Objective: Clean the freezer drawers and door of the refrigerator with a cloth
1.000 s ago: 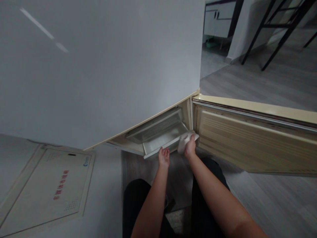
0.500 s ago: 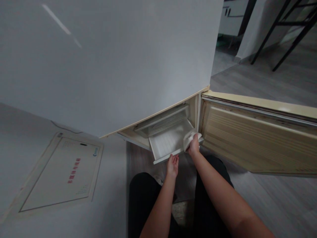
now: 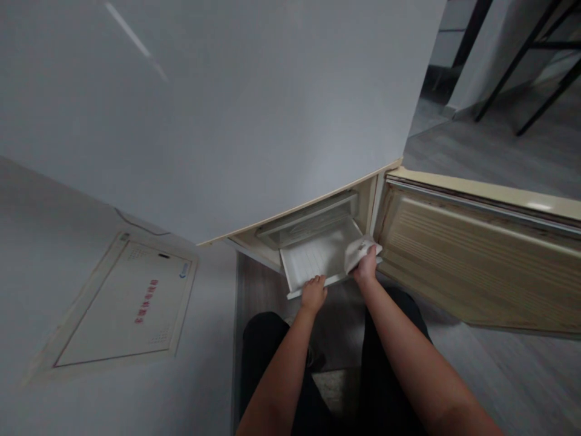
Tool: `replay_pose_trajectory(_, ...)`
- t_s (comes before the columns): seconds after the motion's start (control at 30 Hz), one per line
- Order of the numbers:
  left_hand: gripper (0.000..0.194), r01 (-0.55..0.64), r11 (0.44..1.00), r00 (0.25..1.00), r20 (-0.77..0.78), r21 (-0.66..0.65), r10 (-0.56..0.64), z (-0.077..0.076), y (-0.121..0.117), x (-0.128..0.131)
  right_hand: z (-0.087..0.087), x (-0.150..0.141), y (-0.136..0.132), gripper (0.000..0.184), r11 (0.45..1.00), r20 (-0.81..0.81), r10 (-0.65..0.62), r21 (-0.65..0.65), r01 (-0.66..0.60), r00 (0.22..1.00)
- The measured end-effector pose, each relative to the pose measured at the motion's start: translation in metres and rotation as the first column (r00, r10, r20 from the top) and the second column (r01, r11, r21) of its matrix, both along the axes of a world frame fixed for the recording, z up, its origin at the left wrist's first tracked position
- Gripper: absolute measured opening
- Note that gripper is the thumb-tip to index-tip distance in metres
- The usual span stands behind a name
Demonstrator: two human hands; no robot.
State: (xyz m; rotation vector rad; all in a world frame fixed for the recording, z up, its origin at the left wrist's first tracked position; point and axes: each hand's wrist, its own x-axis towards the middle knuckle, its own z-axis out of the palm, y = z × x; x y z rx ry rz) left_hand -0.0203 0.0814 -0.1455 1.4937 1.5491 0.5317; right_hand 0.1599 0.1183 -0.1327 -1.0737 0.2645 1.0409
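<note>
A white drawer (image 3: 318, 259) is pulled out from the bottom compartment of a white refrigerator (image 3: 218, 115). My left hand (image 3: 313, 295) grips the drawer's front edge, fingers curled over the rim. At the drawer's right front corner, my right hand (image 3: 367, 269) is closed on a white cloth (image 3: 358, 249) that rests against the corner. Above the drawer sits a clear shelf or cover (image 3: 308, 221) inside the compartment.
The lower fridge door (image 3: 476, 254) stands swung open to the right, its cream ribbed inner side facing me. A wall panel with red writing (image 3: 131, 303) is at the left. Black chair or table legs (image 3: 521, 54) stand at the far right on grey wood flooring.
The drawer has slid further out of the fridge. My left hand went from open below the drawer's edge to gripping it. My right hand stayed on the cloth at the corner.
</note>
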Motion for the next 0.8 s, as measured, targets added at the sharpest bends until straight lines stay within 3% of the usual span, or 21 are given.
replay_pose_trajectory(0.1,0.023,0.019,1.000,0.999,-0.031,-0.017,-0.019,-0.008,0.000,-0.009,0.007,0.003,-0.002,0.042,0.999,-0.086,-0.031,-0.021,0.029,0.996)
replay_pose_trajectory(0.27,0.029,0.121,0.993,0.990,-0.076,0.003,-0.120,-0.016,-0.017,-0.020,0.012,0.002,-0.003,0.038,0.997,-0.184,-0.076,-0.032,0.072,0.980)
replay_pose_trajectory(0.53,0.020,0.244,0.967,0.964,-0.126,0.073,-0.234,-0.024,-0.026,-0.022,0.012,-0.013,0.000,0.044,0.999,-0.150,0.040,0.001,-0.041,0.988)
replay_pose_trajectory(0.67,0.016,0.293,0.950,0.951,-0.131,0.108,-0.279,-0.019,-0.020,-0.028,0.018,-0.018,0.000,0.044,0.996,-0.101,0.047,0.081,-0.039,0.994)
replay_pose_trajectory(0.8,0.030,0.366,0.923,0.928,-0.121,0.117,-0.353,-0.009,-0.001,-0.060,0.027,-0.020,0.000,0.046,0.960,-0.121,0.131,0.265,-0.095,0.984)
